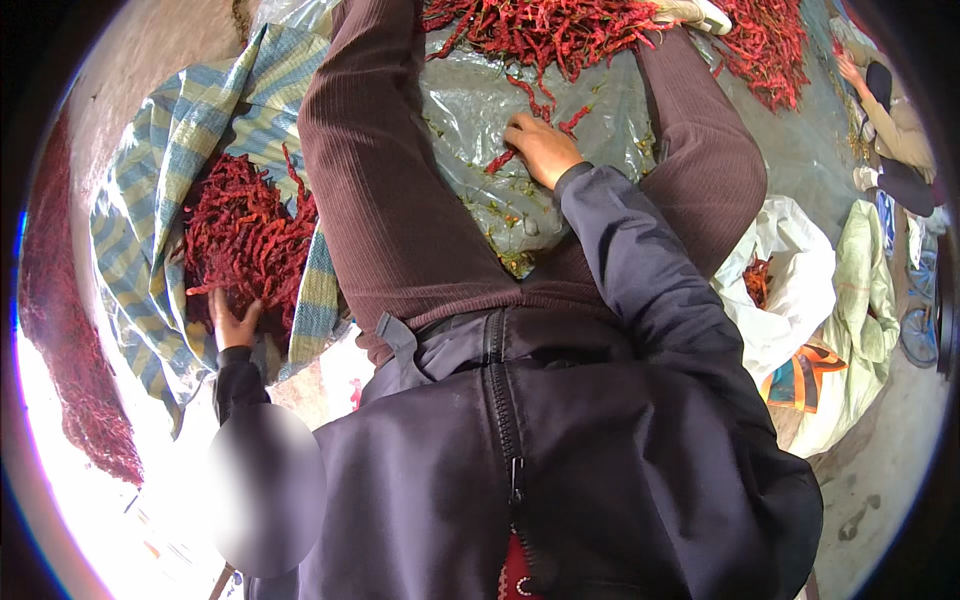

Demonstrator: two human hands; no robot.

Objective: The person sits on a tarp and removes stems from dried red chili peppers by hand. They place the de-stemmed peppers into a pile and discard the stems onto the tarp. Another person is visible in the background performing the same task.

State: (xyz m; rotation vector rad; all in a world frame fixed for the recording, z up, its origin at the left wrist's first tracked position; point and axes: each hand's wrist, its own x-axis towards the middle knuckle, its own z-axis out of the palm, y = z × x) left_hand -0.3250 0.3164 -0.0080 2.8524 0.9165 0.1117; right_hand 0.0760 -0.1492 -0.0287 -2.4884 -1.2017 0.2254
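Between my legs lies a clear plastic sheet [480, 97] strewn with small green stems. My right hand [541, 146] is low over it, fingers bent down among a few red dried chilies [501, 160]; whether it grips one is hard to see. Beyond it, a large heap of red chilies [547, 34] covers the far part of the sheet. To the left, my left hand [234, 319] reaches into a blue and cream striped woven sack [142, 195] at the near edge of a pile of dark red chilies [251, 232]. Its thumb is spread, and the fingertips are partly hidden by chilies.
Another chili heap [765, 52] lies beyond my right leg. A white sack [787, 255] with some chilies inside and a pale green sack [862, 277] are at the right. Another person [892, 120] sits at the far right. A long chili spread [67, 300] lies far left.
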